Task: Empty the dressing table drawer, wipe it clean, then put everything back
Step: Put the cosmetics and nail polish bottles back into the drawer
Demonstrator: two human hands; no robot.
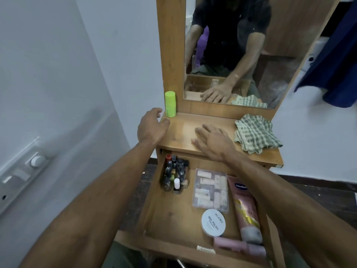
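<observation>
Open drawer (173, 215) mostly full: nail polish bottles (174, 176) at back-left corner, lotion tube (244, 207) along right edge. Left hand (152, 125) spread, empty, near green stick (170, 104) at tabletop's back-left corner; right hand (211, 141) flat, holding nothing. Checked cloth (256, 133) unused; emptying barely begun, seemingly.

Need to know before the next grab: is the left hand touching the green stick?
Apart. The head view shows wall between the left hand fingertips and the green stick.
</observation>
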